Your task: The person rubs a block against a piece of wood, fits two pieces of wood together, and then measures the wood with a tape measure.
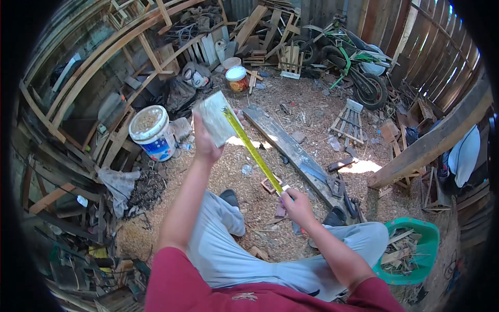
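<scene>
Curved wooden frames (104, 57) lean along the left wall, and below them a white bucket (150, 130) full of sawdust stands on the floor, just left of the raised arm. A grey rag and a dark heap (132, 187) lie nearer the person's knee, with clutter crowding the lower left corner.

The left hand (205, 140) is lifted over the sawdust-covered floor (249, 171), its fingers clamped around a small flat piece of wood (214, 117), held up and tilted. A yellow tape measure blade (253, 151) runs from the top edge of that piece down and rightward to the right hand (297, 205), whose fingers are pinched shut on the tape's lower end, above the person's grey-trousered legs.

Between the hands and beyond them the floor lies fairly open, apart from a long dark plank (293, 153) slanting across it just right of the tape. Further right a small wooden stool frame (349, 122) stands, a motorbike (353, 67) is parked by the fence, a heavy beam (436, 140) slopes in from the right edge, and a green basket (410, 252) of offcuts sits beside the right knee.
</scene>
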{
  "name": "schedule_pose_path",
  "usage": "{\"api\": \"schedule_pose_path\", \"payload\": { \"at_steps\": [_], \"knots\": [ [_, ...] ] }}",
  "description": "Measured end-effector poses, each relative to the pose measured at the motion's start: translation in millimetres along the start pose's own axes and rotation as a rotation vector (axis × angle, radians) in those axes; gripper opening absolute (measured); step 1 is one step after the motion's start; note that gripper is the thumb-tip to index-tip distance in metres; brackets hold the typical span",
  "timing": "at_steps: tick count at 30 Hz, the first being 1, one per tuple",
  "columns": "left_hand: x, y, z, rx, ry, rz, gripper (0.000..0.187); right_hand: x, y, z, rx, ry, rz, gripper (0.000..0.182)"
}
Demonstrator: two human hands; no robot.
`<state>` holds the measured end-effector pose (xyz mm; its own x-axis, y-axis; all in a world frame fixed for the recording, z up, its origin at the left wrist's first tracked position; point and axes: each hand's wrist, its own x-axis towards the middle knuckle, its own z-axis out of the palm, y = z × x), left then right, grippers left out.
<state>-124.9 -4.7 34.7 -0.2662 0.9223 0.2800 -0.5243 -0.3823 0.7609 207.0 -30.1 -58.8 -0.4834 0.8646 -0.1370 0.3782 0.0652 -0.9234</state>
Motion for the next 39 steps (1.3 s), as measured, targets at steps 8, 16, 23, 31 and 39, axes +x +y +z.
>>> {"api": "schedule_pose_path", "payload": {
  "at_steps": [8,16,23,31,39],
  "knots": [
    [-28.8,-46.6,24.6,-0.087,0.257,0.017,0.1,-17.2,23.8,3.9,0.011,0.028,0.002,0.033],
    [-20.8,-66.6,19.9,-0.041,0.104,-0.022,0.111,-3.7,33.1,17.8,0.075,0.021,0.141,0.035],
    [-26.5,-67.2,21.9,-0.069,0.092,-0.055,0.111,-1.2,29.0,23.3,0.018,-0.032,0.112,0.035],
    [-30.0,-69.3,23.8,-0.044,0.052,-0.031,0.099,0.5,37.0,26.8,-0.068,-0.036,0.059,0.035],
    [-29.9,-74.0,25.2,-0.003,0.081,-0.068,0.059,0.0,38.5,25.1,-0.067,-0.038,0.12,0.036]
  ]
}}
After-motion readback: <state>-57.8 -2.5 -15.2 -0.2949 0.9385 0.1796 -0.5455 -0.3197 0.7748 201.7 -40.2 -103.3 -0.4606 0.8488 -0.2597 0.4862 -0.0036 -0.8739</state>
